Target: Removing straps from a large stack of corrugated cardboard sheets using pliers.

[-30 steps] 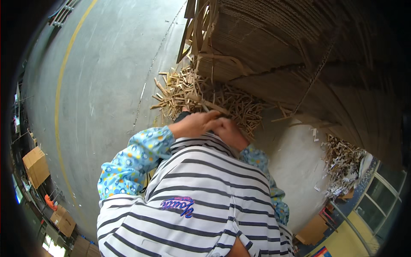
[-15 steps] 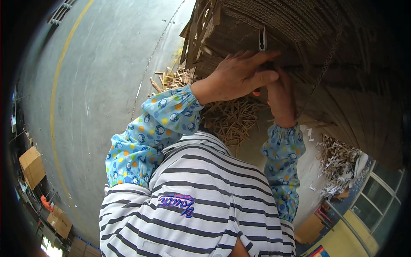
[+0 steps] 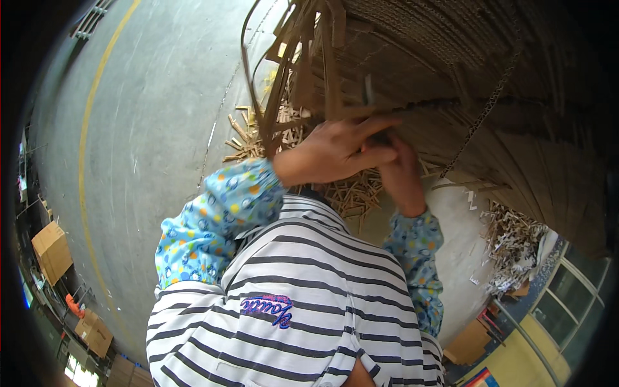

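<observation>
Both my hands meet in front of the stacked cardboard. My right hand point(image 3: 404, 173) is closed around a pair of pliers point(image 3: 369, 90), whose metal jaws show blurred above the fingers; its handles are mostly hidden. From the left, my left hand point(image 3: 329, 151) reaches across at the pliers, thumb and forefinger on either side of the dark grip; its other fingers are hard to make out. Long cardboard strips point(image 3: 330, 71) hang bent from the stack just beyond my left hand. The corrugated cardboard stack point(image 3: 445, 42) rises above and to the right.
Cardboard scraps point(image 3: 351, 197) lie on the floor beneath my hands. Another heap of scraps point(image 3: 512, 248) sits at the right by a window. Grey floor point(image 3: 148, 109) with a yellow line point(image 3: 82, 138) spreads left. Cardboard boxes point(image 3: 51, 250) stand at the far left.
Both hands have moved down toward my body and slightly left, with the pliers. The cardboard strips at the stack's left edge now hang lower and bow outward.
</observation>
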`<state>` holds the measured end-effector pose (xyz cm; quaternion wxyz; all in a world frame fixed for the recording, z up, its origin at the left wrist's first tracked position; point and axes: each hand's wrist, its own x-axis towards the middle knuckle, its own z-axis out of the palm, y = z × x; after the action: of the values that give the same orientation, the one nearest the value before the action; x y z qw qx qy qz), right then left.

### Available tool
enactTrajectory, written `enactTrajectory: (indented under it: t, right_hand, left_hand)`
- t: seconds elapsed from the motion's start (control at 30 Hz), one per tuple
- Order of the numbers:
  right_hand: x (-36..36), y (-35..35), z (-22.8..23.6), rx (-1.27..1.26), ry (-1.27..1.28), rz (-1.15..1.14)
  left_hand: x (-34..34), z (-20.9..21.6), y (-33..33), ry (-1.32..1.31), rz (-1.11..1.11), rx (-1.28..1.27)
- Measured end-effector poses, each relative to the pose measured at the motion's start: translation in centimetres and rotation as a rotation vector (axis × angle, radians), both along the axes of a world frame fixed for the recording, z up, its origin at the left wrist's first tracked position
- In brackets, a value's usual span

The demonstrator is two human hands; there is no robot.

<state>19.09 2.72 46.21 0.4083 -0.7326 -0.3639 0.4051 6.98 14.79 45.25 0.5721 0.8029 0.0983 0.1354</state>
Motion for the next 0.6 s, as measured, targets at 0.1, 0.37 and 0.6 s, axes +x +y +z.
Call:
enactTrajectory:
  t: [0.1, 0.37, 0.6]
  right_hand:
    - [1.5, 1.5, 2.3, 0.039, -0.102, -0.117]
    - [2.9, 2.1, 2.6, 0.031, -0.138, -0.190]
    - [-0.7, 0.0, 0.5, 0.097, -0.191, -0.101]
  left_hand:
    - [3.1, 0.0, 0.4, -0.185, 0.083, -0.040]
    - [5.9, -0.4, 0.6, -0.304, 0.147, 0.031]
    - [2.0, 0.1, -0.2, -0.060, 0.077, 0.150]
